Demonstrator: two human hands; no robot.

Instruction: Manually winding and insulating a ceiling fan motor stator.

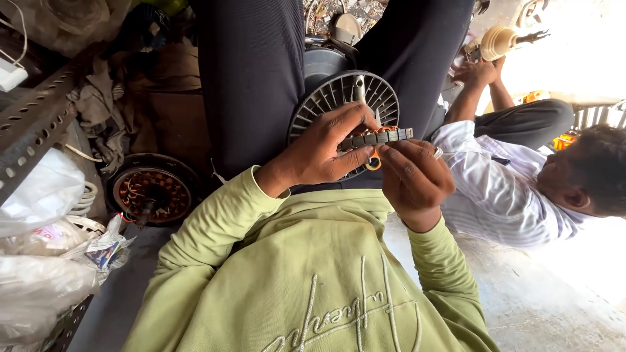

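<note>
Stator ring, grey with copper wire, pinched edge-on between both hands above the lap. Left hand wrapped round its left end, fingers pressed tight. Right hand pinching the right end, thumb on top. Just behind, round grey fan cover between dark trouser legs. Farther left, a second wound motor part on the floor. To the right, another person in a striped shirt.

A rough concrete floor lies in strong daylight at one side. A perforated metal rack, white plastic bags and rags crowd the dim side.
</note>
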